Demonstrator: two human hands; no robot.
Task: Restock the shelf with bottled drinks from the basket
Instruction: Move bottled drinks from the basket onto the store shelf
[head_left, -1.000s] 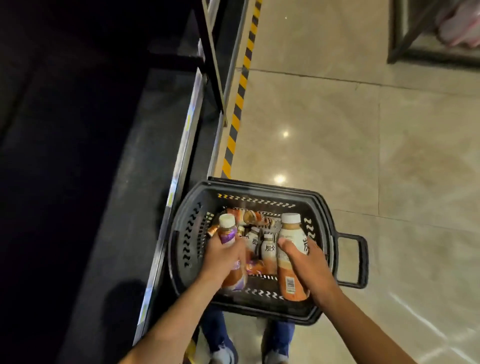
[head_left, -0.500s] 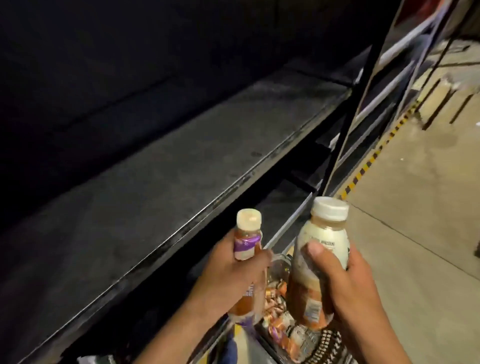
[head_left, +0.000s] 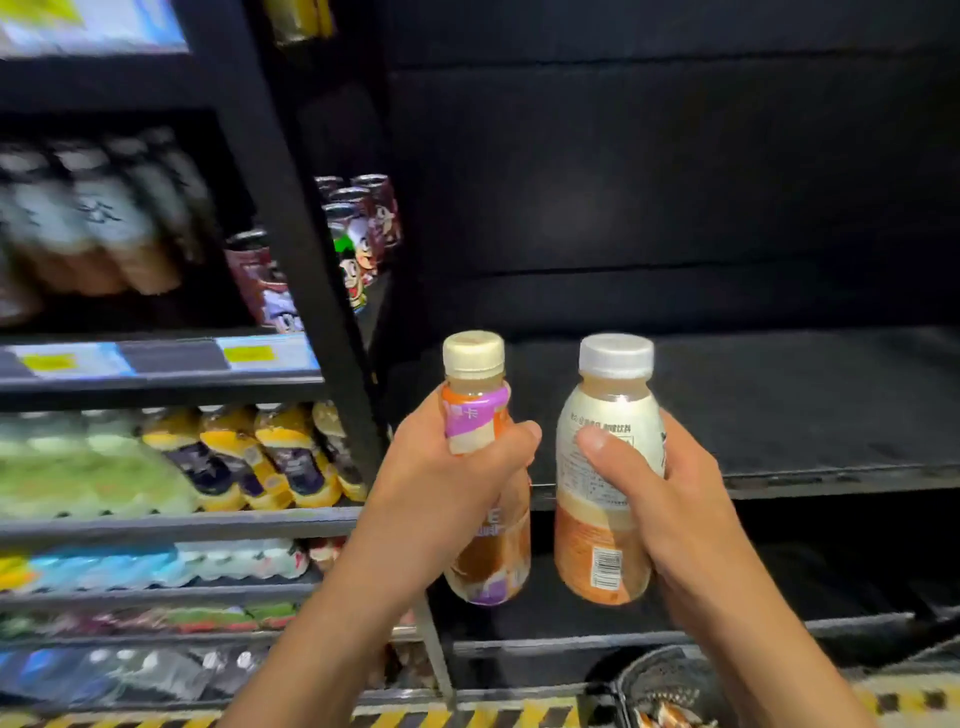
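The left hand (head_left: 447, 483) covers the middle of the slim purple-and-orange plastic bottle (head_left: 493, 566), the right hand (head_left: 675, 504) one side of the wide cream-and-orange plastic bottle (head_left: 592, 525). Below that grip, the black mesh basket (head_left: 660, 675) is cut off.

Left hand (head_left: 447, 483) gripping purple-labelled bottle (head_left: 485, 467), right hand (head_left: 680, 499) gripping cream-labelled bottle (head_left: 605, 467), dark shelf (head_left: 805, 405) behind

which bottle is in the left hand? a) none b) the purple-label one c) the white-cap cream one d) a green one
b: the left hand grips the purple-label bottle, while the right hand holds the white-cap bottle.
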